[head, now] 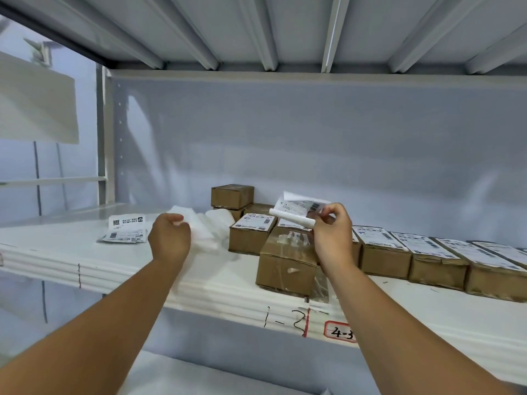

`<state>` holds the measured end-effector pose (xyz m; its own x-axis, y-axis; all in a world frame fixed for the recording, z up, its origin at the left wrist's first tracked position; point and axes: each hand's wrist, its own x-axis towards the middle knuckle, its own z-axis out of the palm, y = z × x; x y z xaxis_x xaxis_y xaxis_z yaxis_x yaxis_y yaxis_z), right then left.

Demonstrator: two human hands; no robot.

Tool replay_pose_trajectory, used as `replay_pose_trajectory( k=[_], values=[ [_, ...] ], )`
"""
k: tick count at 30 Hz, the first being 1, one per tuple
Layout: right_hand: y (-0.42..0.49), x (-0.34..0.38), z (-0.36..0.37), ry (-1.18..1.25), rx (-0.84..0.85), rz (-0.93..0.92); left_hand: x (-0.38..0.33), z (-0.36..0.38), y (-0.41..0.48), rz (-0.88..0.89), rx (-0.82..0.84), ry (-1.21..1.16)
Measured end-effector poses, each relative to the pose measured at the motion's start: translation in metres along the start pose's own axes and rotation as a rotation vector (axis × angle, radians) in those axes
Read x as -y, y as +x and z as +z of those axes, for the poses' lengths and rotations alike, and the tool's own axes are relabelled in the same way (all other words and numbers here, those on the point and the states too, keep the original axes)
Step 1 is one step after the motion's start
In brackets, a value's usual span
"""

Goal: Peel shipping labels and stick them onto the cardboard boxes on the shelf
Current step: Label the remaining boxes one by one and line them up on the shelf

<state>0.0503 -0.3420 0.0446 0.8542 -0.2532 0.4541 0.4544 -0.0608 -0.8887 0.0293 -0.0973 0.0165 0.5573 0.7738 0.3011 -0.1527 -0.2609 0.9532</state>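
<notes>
fingers [338, 212] of the right hand [333, 238] pinch a half-peeled label [298, 208] above the bare box [285, 266] on the shelf [85, 252]. the left hand [169, 238] curls beside white wrappers [212, 225] (whether it holds anything, cannot tell). likely next: strip the backing and press the label flat on that box.

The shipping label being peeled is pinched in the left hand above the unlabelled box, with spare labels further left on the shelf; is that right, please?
Not quite: the head view shows the right hand, not the left hand, pinching the shipping label. The rest holds: unlabelled box below, spare labels further left on the shelf.
</notes>
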Motion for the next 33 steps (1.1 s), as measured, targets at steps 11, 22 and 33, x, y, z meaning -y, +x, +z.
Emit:
replay_pose_trajectory(
  k=[11, 22, 33],
  values=[
    [0.001, -0.013, -0.005, 0.109, 0.082, 0.01, 0.012, 0.007, 0.016, 0.034, 0.375, -0.107],
    [-0.004, -0.017, -0.008, 0.186, 0.078, 0.108, 0.001, 0.006, -0.023, 0.485, 0.271, 0.031],
    [-0.008, -0.013, -0.008, 0.316, 0.187, 0.166, -0.019, 0.036, -0.117, 0.534, 0.631, 0.025]
  ],
)
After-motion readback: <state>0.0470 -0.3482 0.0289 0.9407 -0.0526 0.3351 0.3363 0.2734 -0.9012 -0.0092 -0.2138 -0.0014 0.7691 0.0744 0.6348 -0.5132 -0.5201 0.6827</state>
